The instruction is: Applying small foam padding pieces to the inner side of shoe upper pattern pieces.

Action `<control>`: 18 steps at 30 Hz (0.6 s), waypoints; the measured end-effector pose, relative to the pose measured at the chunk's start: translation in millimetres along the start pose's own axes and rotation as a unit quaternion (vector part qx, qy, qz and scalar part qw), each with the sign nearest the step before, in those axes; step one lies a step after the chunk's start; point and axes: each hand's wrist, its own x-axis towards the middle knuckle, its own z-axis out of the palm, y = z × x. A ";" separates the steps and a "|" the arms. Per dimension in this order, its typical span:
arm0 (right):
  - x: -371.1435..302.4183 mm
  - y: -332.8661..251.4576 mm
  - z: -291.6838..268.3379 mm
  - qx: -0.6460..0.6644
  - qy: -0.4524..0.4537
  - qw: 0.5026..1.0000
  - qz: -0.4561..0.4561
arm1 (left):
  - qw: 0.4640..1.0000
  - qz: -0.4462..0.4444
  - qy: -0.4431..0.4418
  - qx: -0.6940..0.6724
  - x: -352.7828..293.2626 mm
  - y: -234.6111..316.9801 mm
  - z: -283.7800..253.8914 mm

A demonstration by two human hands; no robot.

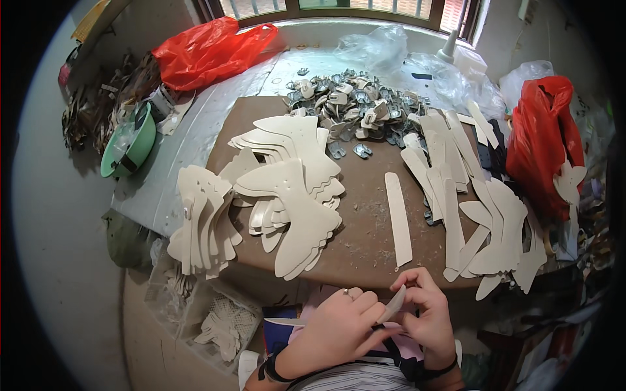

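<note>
Near the table's front edge, both my hands are closed on a beige strap piece (394, 304). My left hand (339, 324) pinches it near a small dark bit at the fingertips. My right hand (425, 316) grips the other end between thumb and fingers. A pale pointed tip (285, 321) sticks out left of my left hand; whether it belongs to the same piece is hidden. Just beyond my hands, a single beige strip (398, 218) lies on the brown mat (365, 241). Stacks of beige curved cut pieces (293, 202) spread to its left, and more strips (450, 195) to its right.
A heap of metal clips (358, 107) sits at the back. Red plastic bags (208, 52) stand left and right, with a green basin (134, 146) at the left edge. Below the table's left front, a clear bin (244, 319) holds beige pieces.
</note>
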 end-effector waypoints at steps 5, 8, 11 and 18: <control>-7.4 -10.4 9.1 0.253 0.103 0.962 0.028 | 0.999 0.018 0.036 0.014 -11.4 6.0 4.6; -11.5 -10.0 -2.6 -0.006 0.054 0.988 -0.145 | 0.995 -0.015 0.083 -0.053 -24.1 2.6 14.6; -17.5 -23.9 2.5 -0.152 0.066 0.948 -0.270 | 0.984 -0.017 0.120 -0.132 -30.0 -0.8 18.8; -34.4 -23.6 3.6 -0.134 0.032 0.946 -0.294 | 0.962 0.117 0.204 -0.140 -33.2 -2.0 16.4</control>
